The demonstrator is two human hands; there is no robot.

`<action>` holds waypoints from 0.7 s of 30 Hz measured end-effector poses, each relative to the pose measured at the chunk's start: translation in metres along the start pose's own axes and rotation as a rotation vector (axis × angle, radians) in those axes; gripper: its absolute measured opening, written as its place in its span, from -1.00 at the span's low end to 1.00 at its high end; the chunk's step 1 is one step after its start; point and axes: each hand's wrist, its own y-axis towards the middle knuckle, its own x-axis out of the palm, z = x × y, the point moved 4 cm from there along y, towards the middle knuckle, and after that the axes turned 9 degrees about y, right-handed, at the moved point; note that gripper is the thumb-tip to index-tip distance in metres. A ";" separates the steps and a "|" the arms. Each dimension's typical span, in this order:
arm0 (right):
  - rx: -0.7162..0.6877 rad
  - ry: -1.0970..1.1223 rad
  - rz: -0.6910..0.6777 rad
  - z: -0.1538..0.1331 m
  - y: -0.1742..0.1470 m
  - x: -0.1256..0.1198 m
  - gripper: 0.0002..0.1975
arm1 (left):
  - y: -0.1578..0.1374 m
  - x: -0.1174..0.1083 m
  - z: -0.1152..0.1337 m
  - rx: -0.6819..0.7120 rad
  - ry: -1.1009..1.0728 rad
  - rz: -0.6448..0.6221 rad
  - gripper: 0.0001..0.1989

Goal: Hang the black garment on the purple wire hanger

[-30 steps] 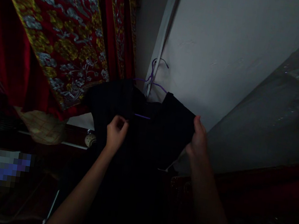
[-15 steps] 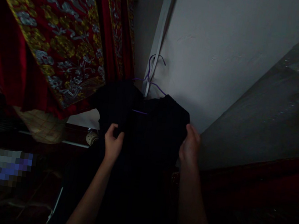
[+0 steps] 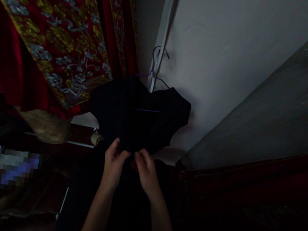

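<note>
A black short-sleeved garment [image 3: 165, 113] hangs on a thin purple wire hanger [image 3: 162, 80], whose hook is caught on a narrow pale strip along the wall. Its neckline gapes, and the hanger's lower bar shows inside. My left hand [image 3: 115, 159] pinches the garment's front below the neck opening. Close beside it, my right hand [image 3: 145, 168] also has thumb and fingers closed on the dark cloth. The two hands nearly meet at the middle of the front. Darkness hides what exact edge or fastening lies between the fingertips.
At left hangs a red cloth [image 3: 67, 42] with gold and silver embroidery, touching the garment's left shoulder. A beige rounded object with holes [image 3: 97, 138] sits behind the garment. Grey sheeting [image 3: 281, 106] covers the right side, beside a pale wall [image 3: 222, 56].
My right hand has moved from the right sleeve down and left to the front centre, beside my left hand. My left hand has shifted slightly lower, and the neckline gapes wider.
</note>
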 end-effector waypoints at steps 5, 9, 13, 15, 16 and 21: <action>0.033 0.022 0.024 0.004 -0.007 -0.005 -0.63 | 0.000 -0.001 0.006 0.038 0.047 -0.063 -0.78; 0.035 0.061 0.073 0.008 -0.006 -0.007 -0.68 | 0.000 0.002 -0.003 0.100 0.012 -0.199 -0.63; 0.084 0.026 0.019 0.009 -0.001 -0.008 -0.73 | -0.004 0.004 -0.021 0.137 0.250 -0.345 -0.58; 0.107 0.017 0.002 0.010 -0.001 -0.007 -0.73 | -0.006 0.005 -0.027 0.180 0.358 -0.341 -0.69; 0.114 0.017 0.002 0.010 -0.001 -0.007 -0.73 | -0.006 0.006 -0.028 0.200 0.396 -0.323 -0.77; 0.147 0.063 0.056 0.002 0.010 -0.009 -0.70 | -0.007 0.012 -0.029 0.249 0.463 -0.218 -0.93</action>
